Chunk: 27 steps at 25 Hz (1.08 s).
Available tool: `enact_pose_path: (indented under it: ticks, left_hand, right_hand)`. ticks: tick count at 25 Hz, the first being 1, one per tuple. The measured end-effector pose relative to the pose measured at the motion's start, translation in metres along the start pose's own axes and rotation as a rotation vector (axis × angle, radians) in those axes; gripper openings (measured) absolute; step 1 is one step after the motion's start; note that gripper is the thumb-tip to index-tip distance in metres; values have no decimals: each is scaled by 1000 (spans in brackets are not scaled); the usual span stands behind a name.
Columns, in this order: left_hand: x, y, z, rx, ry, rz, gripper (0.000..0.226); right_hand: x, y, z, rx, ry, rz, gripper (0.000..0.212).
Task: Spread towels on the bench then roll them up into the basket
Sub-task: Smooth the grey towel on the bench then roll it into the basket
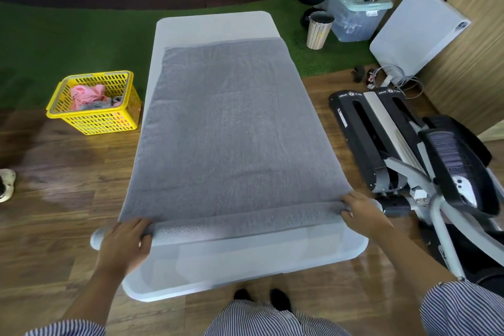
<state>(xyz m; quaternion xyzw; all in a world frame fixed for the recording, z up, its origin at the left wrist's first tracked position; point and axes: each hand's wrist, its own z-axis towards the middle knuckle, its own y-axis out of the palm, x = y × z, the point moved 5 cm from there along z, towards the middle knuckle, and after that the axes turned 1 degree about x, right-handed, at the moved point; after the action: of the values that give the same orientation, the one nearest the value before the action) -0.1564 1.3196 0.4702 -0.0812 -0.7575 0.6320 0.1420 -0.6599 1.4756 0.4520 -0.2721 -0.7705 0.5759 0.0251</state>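
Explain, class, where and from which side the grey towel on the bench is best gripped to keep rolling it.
Probably grip the rolled near edge of the grey towel at its two ends, coming from the near end of the bench, as the left hand and right hand do. The roll spans the bench's width, so end grips should keep it even.

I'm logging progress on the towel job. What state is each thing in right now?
Grey towel: spread flat on the bench, near edge rolled into a short tube.
Left hand: curled over the roll's left end.
Right hand: curled over the roll's right end.
Yellow basket: upright on the floor, holding pink and grey cloth.
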Motion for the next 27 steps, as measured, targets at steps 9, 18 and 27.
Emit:
enact_pose_path:
  ticks: [9,18,27]
  left_hand:
    - [-6,18,3,2,27,59,49]
    - [-59,3,-20,14,-88,67,50]
    - [-25,2,-1,96,38,58,39]
  right_hand:
    - [12,2,-16,3,35,92,50]
    - [-49,27,-8,51,-134,71,39]
    - [-11,14,-23,14,34,-97,30]
